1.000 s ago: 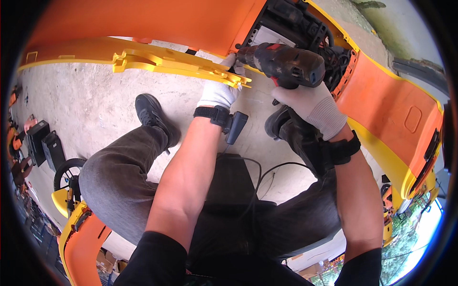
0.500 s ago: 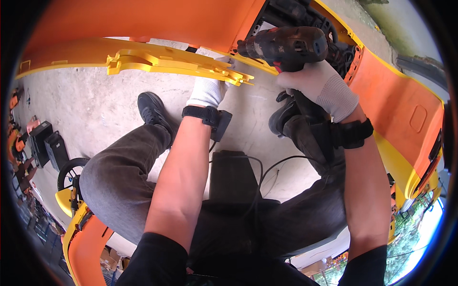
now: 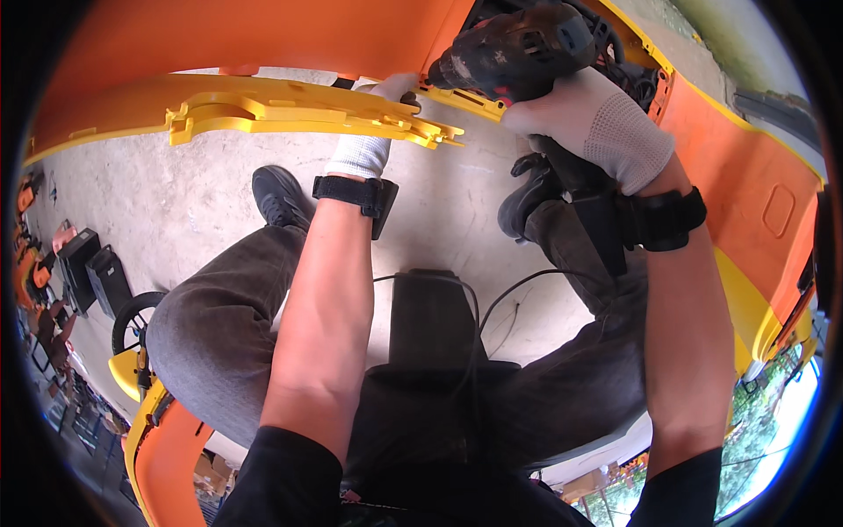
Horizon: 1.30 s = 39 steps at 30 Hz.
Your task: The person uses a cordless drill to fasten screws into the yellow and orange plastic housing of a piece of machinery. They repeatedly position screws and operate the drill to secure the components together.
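My right hand (image 3: 597, 123), in a white knit glove, is wrapped round the grip of a dark cordless drill (image 3: 518, 53). The drill lies over the edge of a large orange panel (image 3: 263, 35), its nose pointing left. My left hand (image 3: 358, 156), also gloved, reaches under a yellow plastic trim piece (image 3: 290, 107) and closes on it near its right end. Its fingertips show just beyond the trim, close to the drill's nose; the trim hides the rest of the fingers. A yellow strip (image 3: 470, 103) runs along the panel's edge below the drill.
Another orange panel with a yellow border (image 3: 738, 184) stands at the right. Black boxes (image 3: 92, 268) and a wheel (image 3: 136, 325) are at the left. A black cable (image 3: 527, 277) loops between my legs, above a dark block (image 3: 430, 321) on the pale floor.
My left hand and the yellow trim piece have shifted left and slightly away from me. The drill in my right hand has moved farther away, and its nose sits slightly left of before.
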Motion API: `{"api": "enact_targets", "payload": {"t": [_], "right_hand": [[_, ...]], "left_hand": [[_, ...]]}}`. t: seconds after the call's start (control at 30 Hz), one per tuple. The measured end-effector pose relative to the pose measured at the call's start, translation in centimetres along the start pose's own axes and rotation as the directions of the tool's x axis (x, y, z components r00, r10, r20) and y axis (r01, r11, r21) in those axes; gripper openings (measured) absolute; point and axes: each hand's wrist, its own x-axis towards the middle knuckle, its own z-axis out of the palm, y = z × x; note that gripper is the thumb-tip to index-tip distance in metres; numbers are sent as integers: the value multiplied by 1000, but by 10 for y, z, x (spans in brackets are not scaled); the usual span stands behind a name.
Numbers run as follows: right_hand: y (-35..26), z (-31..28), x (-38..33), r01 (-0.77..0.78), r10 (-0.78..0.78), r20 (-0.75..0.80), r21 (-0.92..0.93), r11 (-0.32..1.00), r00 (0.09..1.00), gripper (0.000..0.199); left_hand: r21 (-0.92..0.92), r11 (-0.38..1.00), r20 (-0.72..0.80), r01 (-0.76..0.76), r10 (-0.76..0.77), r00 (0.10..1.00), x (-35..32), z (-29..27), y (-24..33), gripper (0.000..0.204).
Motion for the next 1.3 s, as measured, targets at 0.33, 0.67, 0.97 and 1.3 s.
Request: {"api": "enact_targets", "payload": {"t": [0.33, 0.67, 0.97, 1.3], "right_hand": [[-21, -2, 9, 30, -16, 52, -288, 957, 999, 37], [-18, -6, 14, 30, -6, 62, -387, 921, 998, 37], [-2, 0, 17, 1, 19, 40, -450, 893, 999, 37], [0, 0, 16, 37, -38, 7, -467, 883, 999, 34]], "left_hand": [[242, 914, -87, -325, 354, 931, 5, 4, -5, 68], [293, 887, -131, -356, 407, 904, 17, 8, -20, 72], [346, 898, -144, -273, 338, 930, 19, 6, -21, 77], [307, 916, -129, -256, 307, 943, 19, 8, -20, 76]]}}
